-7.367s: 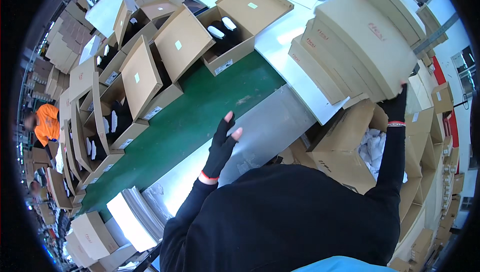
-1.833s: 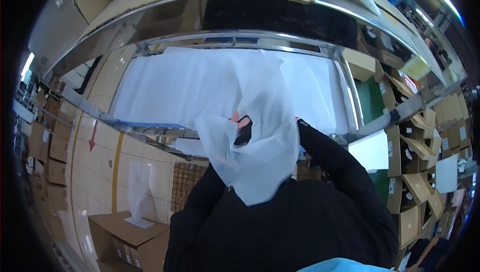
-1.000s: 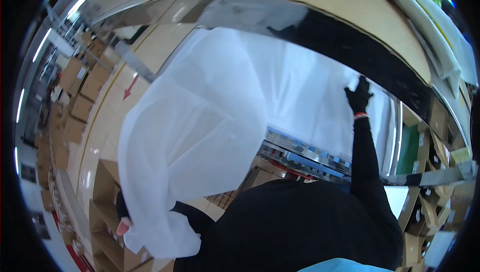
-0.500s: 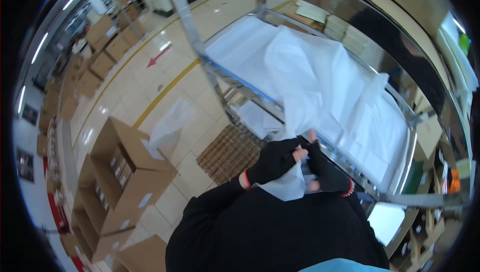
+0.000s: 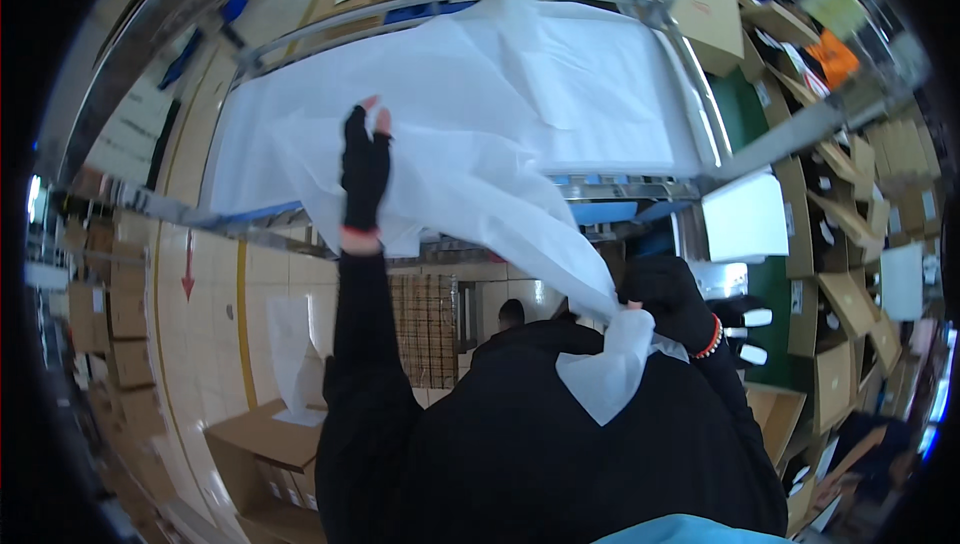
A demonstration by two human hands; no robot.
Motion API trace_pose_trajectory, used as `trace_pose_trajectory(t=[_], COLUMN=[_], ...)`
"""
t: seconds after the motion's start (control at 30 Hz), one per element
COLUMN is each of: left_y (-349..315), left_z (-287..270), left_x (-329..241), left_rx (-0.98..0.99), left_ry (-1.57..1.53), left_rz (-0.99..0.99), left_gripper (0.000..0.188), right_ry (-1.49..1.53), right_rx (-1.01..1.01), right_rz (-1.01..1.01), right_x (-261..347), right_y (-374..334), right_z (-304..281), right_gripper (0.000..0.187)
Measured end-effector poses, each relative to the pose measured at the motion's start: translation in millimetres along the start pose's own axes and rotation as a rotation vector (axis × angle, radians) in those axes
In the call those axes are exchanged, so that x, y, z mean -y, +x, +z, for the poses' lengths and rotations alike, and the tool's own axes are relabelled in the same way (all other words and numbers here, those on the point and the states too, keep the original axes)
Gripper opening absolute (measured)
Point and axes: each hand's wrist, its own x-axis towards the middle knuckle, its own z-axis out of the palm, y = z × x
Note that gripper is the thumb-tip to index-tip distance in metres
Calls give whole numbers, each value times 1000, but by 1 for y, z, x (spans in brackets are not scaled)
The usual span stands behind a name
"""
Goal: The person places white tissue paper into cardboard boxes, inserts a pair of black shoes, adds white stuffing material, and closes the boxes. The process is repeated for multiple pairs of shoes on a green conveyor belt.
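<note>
A thin white translucent sheet (image 5: 450, 184) lies in loose folds over the rack's upper shelf and trails toward my body. My right hand (image 5: 668, 299), in a black fingerless glove, is closed on a gathered part of it close to my chest. A crumpled end (image 5: 607, 374) hangs below that grip. My left hand (image 5: 367, 169), gloved the same way, reaches over the left part of the sheet with its fingers stretched out and apart. Whether it touches the sheet I cannot tell. Flat white sheeting (image 5: 605, 94) covers the right side of the shelf.
The metal rack's frame (image 5: 700, 104) surrounds the shelf. Cardboard boxes (image 5: 270, 439) stand at lower left, and open cartons (image 5: 835, 304) line the right side. A brown slatted stack (image 5: 424, 329) is below the shelf. Another person's arm (image 5: 855, 464) shows at lower right.
My hands, close together before, are now far apart. The left has gone up and left over the shelf, while the right keeps hold of the sheet. The view has turned right.
</note>
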Motion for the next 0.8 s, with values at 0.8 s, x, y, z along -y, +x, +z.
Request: trace_pose_trajectory(t=[0.8], left_y=[212], left_z=[33], left_x=[119], left_rx=[-146], left_ry=[911], left_rz=[174], left_gripper=[13], right_ry=[-51], right_rx=[-416], right_rz=[639], right_x=[1], right_y=[-202], right_z=[-115], right_gripper=[51])
